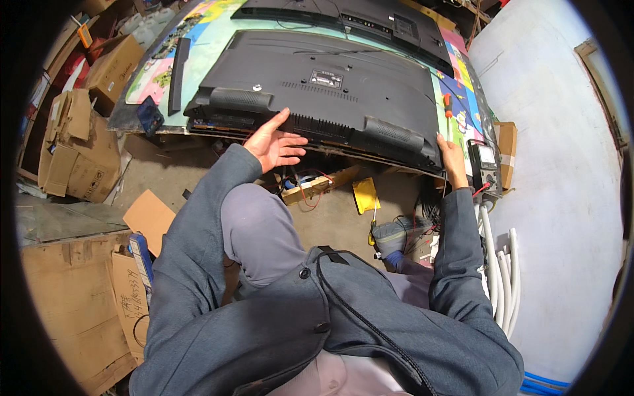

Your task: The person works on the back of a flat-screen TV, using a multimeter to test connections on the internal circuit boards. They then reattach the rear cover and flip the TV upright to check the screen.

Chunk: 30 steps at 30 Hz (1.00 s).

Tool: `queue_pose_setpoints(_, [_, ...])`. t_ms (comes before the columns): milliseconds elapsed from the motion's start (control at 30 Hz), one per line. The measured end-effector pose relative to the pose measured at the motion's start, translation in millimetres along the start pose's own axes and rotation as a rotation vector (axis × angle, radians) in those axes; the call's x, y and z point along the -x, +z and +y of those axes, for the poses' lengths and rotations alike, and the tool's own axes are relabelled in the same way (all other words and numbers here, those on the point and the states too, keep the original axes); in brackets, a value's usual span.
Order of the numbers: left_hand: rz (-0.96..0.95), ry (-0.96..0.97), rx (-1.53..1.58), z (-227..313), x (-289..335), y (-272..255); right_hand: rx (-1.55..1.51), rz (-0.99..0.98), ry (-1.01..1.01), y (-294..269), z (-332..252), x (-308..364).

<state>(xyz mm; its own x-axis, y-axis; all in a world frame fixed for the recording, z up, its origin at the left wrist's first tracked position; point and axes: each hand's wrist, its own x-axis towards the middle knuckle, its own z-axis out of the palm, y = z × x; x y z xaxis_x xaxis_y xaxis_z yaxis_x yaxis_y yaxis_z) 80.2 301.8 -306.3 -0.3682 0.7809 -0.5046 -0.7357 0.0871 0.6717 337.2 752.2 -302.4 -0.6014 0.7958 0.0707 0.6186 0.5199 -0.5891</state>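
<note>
A black flat-screen TV (pixel 264 63) lies back side up on the bench, a gap along its near left edge showing parts inside. My left hand (pixel 271 142) is at the near edge, thumb against the back cover, the other fingers stretched apart just in front of it. At the near right corner my right hand (pixel 453 160) grips the cover's side edge; some of its fingers are hidden. Just beyond that hand is a screwdriver (pixel 448 105) with a red and black handle, its shaft pointing toward me.
Another black TV (pixel 370 23) lies farther back. A dark strip (pixel 178 76) rests on the colourful mat (pixel 155 69). A meter (pixel 485 162) stands right, near white pipes (pixel 503 277). Cardboard boxes (pixel 82 152) crowd the left. A yellow packet (pixel 364 195) lies on the floor near my shoe (pixel 396 234).
</note>
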Motion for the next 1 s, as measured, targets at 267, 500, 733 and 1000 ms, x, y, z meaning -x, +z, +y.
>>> queue_pose_setpoints(267, [-0.026,-0.019,-0.013,-2,0,-7,0.162,-0.001,-0.008,2,-12,7])
queue_pose_setpoints(500, [-0.006,-0.022,-0.039,-4,1,3,0.228,0.069,-0.007,-4,-20,18])
queue_pose_setpoints(733, [-0.01,-0.029,-0.075,-8,2,0,0.15,0.075,-0.001,-1,-13,30])
queue_pose_setpoints(1000, [0.048,-0.047,-0.078,-4,11,-3,-0.242,0.503,-0.07,10,2,87])
